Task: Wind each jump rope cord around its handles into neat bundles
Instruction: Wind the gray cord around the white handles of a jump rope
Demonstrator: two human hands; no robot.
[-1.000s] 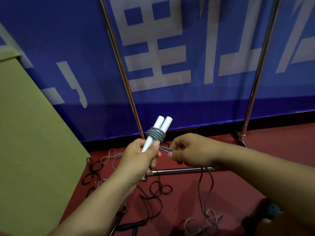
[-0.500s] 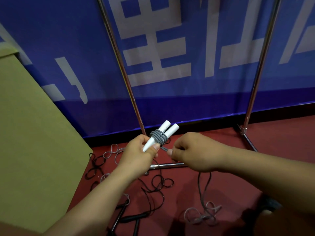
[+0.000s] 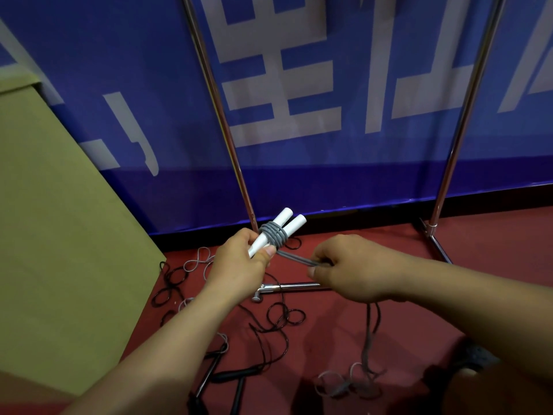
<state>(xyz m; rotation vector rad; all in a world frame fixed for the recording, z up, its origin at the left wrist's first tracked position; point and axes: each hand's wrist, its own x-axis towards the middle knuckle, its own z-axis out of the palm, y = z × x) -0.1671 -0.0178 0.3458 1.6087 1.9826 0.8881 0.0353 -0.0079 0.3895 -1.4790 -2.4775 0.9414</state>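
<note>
Head view, looking down at both hands over a red floor (image 3: 344, 330). Left hand (image 3: 239, 265) is wrapped around the lower ends of two white handles (image 3: 288, 221) held side by side, thumb pressed on them just under the coil. Grey cord (image 3: 273, 235) already goes round the pair in a few tight turns. Right hand (image 3: 353, 268) is just beside the left, fingers curled and pinching the doubled cord, which runs taut from the coil to it. The slack drops below that hand and ends in a loose pile (image 3: 347, 384) on the floor.

Handling-wise, I'd guess the handles are light, stiff plastic, easy to clamp as a pair, probably a bit slick. The cord looks thin and springy, so it likely wants to unwind if tension drops. Best hold seems to be what's going on now: handles low down, cord pinched close to the coil.

No containers that I can see. There's a black rope (image 3: 269, 324) tangled on the floor near the left arm, with what look like dark handles (image 3: 233, 377) beside it, not wound yet.
</note>
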